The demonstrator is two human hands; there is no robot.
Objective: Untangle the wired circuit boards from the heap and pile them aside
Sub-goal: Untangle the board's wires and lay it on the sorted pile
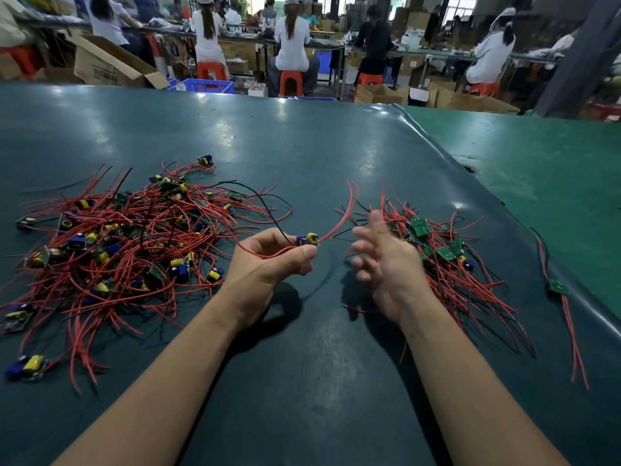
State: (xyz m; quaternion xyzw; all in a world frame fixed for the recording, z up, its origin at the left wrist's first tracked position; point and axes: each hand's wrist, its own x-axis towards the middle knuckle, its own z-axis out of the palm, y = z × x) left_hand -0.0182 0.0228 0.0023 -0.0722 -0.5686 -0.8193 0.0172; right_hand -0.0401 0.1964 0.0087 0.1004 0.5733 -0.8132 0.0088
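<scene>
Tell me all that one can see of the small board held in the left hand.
The board is small, with a yellow part and a blue part on top. Thin red wires and one black wire run from it; two red ones curve up and away. The left hand pinches it above the dark table, between the heap and the pile.

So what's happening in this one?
A person is sorting wired circuit boards on a dark mat. The left hand pinches one board by its red wires, lifted clear of the tangled heap on the left. The right hand is open and blurred, holding nothing, beside the sorted pile on the right. One more board lies apart, far right.
</scene>
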